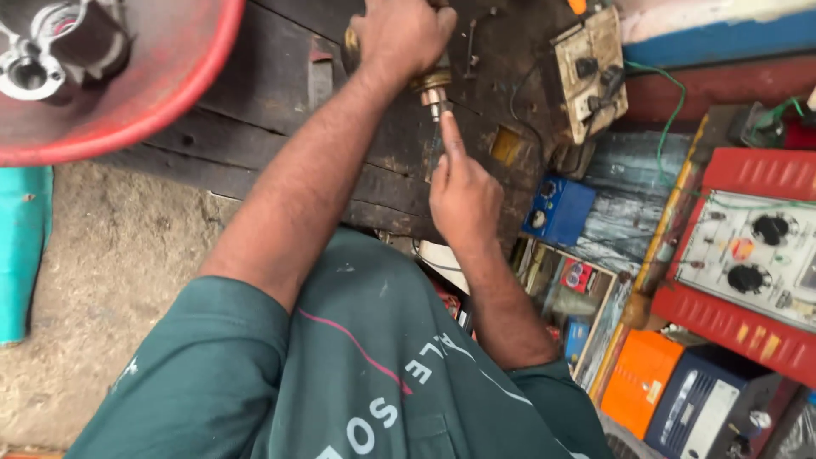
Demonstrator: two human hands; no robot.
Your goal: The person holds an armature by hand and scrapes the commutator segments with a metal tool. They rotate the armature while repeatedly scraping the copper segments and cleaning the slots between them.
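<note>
My left hand [399, 38] is closed over a brass-coloured cylindrical metal part [432, 85] resting on a dark, worn wooden bench [272, 93]. A short metal shaft sticks out of the part toward me. My right hand [463, 200] is below it, fingers curled and the index finger stretched out, its tip touching or almost touching the shaft end. I cannot tell if the right hand holds anything small. Most of the part is hidden under my left hand.
A red basin [161, 102] with a grey metal housing [51, 51] sits top left. A dirty switch board with plugs [591, 68], a small blue box [557, 211], a red-and-white meter unit [756, 251], an orange box [639, 381] and a teal object [21, 246] surround me.
</note>
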